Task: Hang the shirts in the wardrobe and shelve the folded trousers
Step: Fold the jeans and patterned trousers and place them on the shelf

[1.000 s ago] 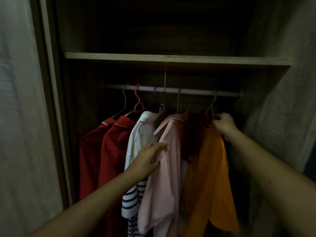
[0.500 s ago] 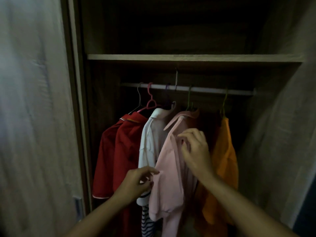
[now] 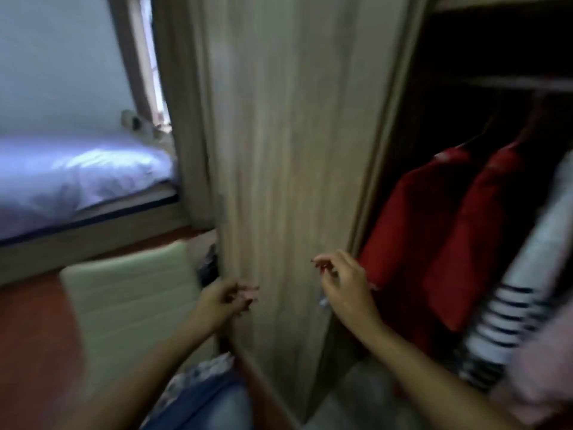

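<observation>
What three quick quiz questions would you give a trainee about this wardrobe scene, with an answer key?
1. True or false: the red shirts hang to the left of the striped shirt.
2. What lies to the left of the wardrobe door? A) a bed B) a sink C) a bookcase
3. Which is nearer the red shirts, the left hand or the right hand?
Key: 1 true; 2 A; 3 the right hand.
</observation>
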A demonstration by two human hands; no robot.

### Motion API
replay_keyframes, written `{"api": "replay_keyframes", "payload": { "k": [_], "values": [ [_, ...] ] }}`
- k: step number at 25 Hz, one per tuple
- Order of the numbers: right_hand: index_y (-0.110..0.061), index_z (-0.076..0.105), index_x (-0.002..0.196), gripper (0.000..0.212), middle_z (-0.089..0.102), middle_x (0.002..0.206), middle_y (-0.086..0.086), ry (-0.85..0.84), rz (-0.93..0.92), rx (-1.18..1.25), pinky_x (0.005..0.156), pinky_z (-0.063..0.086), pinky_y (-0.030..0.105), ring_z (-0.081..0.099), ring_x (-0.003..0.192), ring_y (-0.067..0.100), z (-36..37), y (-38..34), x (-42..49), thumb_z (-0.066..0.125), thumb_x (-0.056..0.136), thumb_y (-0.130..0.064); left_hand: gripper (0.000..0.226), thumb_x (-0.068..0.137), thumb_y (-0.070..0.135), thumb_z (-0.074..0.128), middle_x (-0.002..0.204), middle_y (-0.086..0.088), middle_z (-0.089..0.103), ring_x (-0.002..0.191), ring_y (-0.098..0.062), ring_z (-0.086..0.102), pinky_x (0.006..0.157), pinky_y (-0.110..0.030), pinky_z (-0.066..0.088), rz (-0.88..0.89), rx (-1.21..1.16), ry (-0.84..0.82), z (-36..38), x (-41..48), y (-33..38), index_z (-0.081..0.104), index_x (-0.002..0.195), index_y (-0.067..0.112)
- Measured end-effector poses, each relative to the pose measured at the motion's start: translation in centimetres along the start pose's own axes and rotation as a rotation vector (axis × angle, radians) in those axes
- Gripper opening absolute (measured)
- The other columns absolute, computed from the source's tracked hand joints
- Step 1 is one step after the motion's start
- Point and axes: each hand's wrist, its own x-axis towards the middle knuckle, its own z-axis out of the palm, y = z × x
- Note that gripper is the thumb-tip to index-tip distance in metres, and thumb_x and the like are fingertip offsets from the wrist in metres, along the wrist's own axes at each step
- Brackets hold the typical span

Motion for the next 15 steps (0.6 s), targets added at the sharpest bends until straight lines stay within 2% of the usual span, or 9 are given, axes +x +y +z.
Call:
{"api": "replay_keyframes", "payload": {
  "k": [2, 4, 6, 7, 9, 11, 13, 14, 15],
  "values": [
    [-0.01, 0.067, 0.089, 0.024, 0.065, 0.088, 0.007, -0.108, 0.017, 0.075, 0.078, 0.041, 0.013, 0.061, 0.083, 0.016, 7.6, -1.3, -1.4, 0.053, 0.075, 0.004, 0.028, 0.089, -0.005, 0.055, 0.071, 0.01, 0.068, 0.056, 0.008, 0.062, 0.053, -0.011, 0.048, -0.161, -0.049, 0.066, -4.6, -2.7, -6.8, 0.059, 0.084, 0.022],
    [-0.009, 0.066, 0.089, 0.023, 0.066, 0.088, 0.008, -0.229, 0.074, 0.132, 0.076, 0.041, 0.01, 0.06, 0.082, 0.014, 14.7, -2.3, -3.8, 0.055, 0.076, 0.006, 0.024, 0.09, -0.004, 0.054, 0.082, -0.002, 0.065, 0.063, 0.001, 0.064, 0.055, -0.011, 0.05, -0.331, -0.082, 0.154, -7.6, -6.0, -13.3, 0.059, 0.087, 0.019],
    [-0.007, 0.067, 0.089, 0.023, 0.067, 0.088, 0.01, -0.319, 0.128, 0.18, 0.074, 0.042, 0.016, 0.061, 0.081, 0.017, 20.6, -2.4, -6.6, 0.056, 0.075, 0.007, 0.024, 0.09, 0.0, 0.056, 0.093, -0.008, 0.066, 0.081, -0.018, 0.064, 0.07, -0.028, 0.054, -0.479, -0.09, 0.237, -8.5, -8.9, -19.7, 0.06, 0.086, 0.023],
    [-0.007, 0.067, 0.089, 0.023, 0.067, 0.088, 0.011, -0.355, 0.168, 0.197, 0.073, 0.042, 0.016, 0.061, 0.08, 0.018, 22.8, -2.3, -8.0, 0.055, 0.074, 0.007, 0.024, 0.09, 0.0, 0.057, 0.098, -0.009, 0.066, 0.087, -0.021, 0.062, 0.077, -0.034, 0.052, -0.537, -0.072, 0.26, -8.4, -10.3, -22.1, 0.062, 0.088, 0.024],
    [-0.007, 0.067, 0.09, 0.021, 0.065, 0.089, 0.007, -0.482, 0.292, 0.214, 0.07, 0.039, 0.011, 0.058, 0.08, 0.016, 27.4, -1.3, -11.6, 0.054, 0.077, 0.004, 0.021, 0.088, 0.002, 0.058, 0.109, -0.009, 0.065, 0.096, -0.019, 0.059, 0.083, -0.031, 0.047, -0.656, 0.033, 0.292, -7.0, -13.1, -27.2, 0.066, 0.104, 0.013],
    [-0.006, 0.066, 0.092, 0.02, 0.062, 0.09, 0.002, -0.616, 0.413, 0.22, 0.074, 0.042, 0.016, 0.057, 0.082, 0.015, 31.3, 1.2, -15.6, 0.055, 0.08, 0.005, 0.034, 0.087, 0.006, 0.06, 0.122, -0.011, 0.062, 0.11, -0.024, 0.058, 0.09, -0.03, 0.041, -0.747, 0.187, 0.245, -4.2, -15.5, -32.2, 0.059, 0.122, 0.004],
    [-0.006, 0.065, 0.095, 0.018, 0.064, 0.094, 0.005, -0.719, 0.517, 0.199, 0.082, 0.049, 0.032, 0.06, 0.088, 0.02, 34.3, 4.9, -19.6, 0.056, 0.082, 0.003, 0.045, 0.088, 0.008, 0.062, 0.137, -0.018, 0.051, 0.125, -0.034, 0.05, 0.102, -0.039, 0.038, -0.762, 0.301, 0.128, -0.7, -17.6, -36.1, 0.051, 0.131, 0.0],
    [-0.008, 0.065, 0.097, 0.017, 0.065, 0.099, 0.009, -0.772, 0.59, 0.161, 0.085, 0.049, 0.037, 0.061, 0.093, 0.024, 35.9, 7.2, -21.7, 0.056, 0.084, -0.001, 0.049, 0.087, 0.009, 0.064, 0.141, -0.022, 0.046, 0.128, -0.039, 0.047, 0.105, -0.045, 0.039, -0.766, 0.353, 0.074, 1.3, -18.3, -38.4, 0.05, 0.133, -0.001],
    [-0.009, 0.065, 0.1, 0.017, 0.065, 0.105, 0.012, -0.821, 0.684, 0.133, 0.086, 0.049, 0.038, 0.06, 0.098, 0.027, 37.2, 9.3, -23.8, 0.055, 0.086, -0.004, 0.05, 0.085, 0.011, 0.065, 0.141, -0.026, 0.044, 0.127, -0.045, 0.046, 0.103, -0.053, 0.042, -0.761, 0.39, 0.028, 3.5, -18.9, -40.9, 0.051, 0.131, -0.003]
  ]
}}
